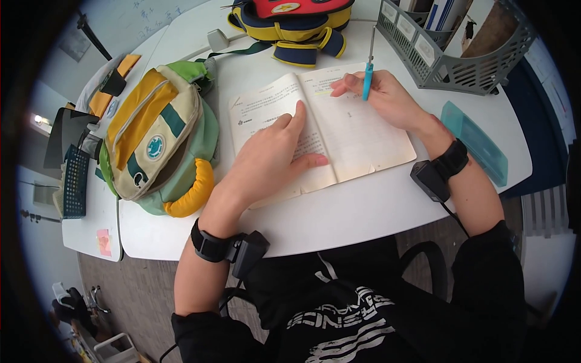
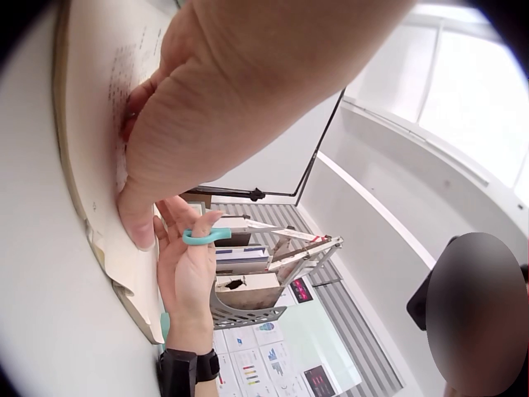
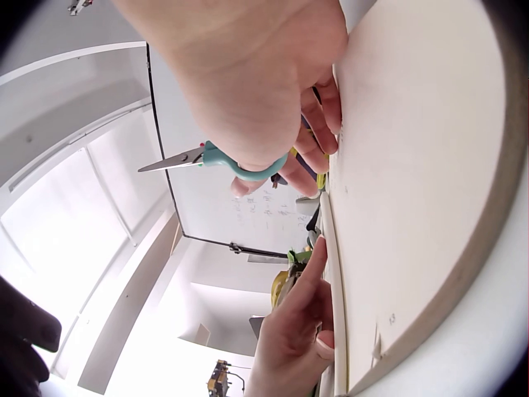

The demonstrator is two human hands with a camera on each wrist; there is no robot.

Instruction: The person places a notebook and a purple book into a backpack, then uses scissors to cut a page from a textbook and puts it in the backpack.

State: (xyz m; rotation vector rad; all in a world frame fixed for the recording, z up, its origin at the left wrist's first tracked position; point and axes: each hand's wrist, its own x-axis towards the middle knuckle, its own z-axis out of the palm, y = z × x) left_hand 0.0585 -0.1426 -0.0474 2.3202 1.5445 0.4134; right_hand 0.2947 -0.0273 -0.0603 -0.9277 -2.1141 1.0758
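An open book [image 1: 369,145] lies on the white table, its left page printed and its right page mostly blank with a few lines near the top. My left hand [image 1: 266,154] rests on the left page, thumb and index finger spread near the fold. Over the right page, my right hand [image 1: 393,100] holds a pair of scissors [image 3: 269,171] by a teal loop around the thumb. Their metal blades point away from the palm. In the right wrist view the other fingers [image 3: 312,153] of that hand reach down to the page.
A beige, green and yellow backpack [image 1: 181,115] stands left of the book. Behind it sits a red and navy bag [image 1: 290,27]. A grey file holder [image 1: 451,72] with books stands at the back right, and a teal case [image 1: 475,142] lies right of my right arm.
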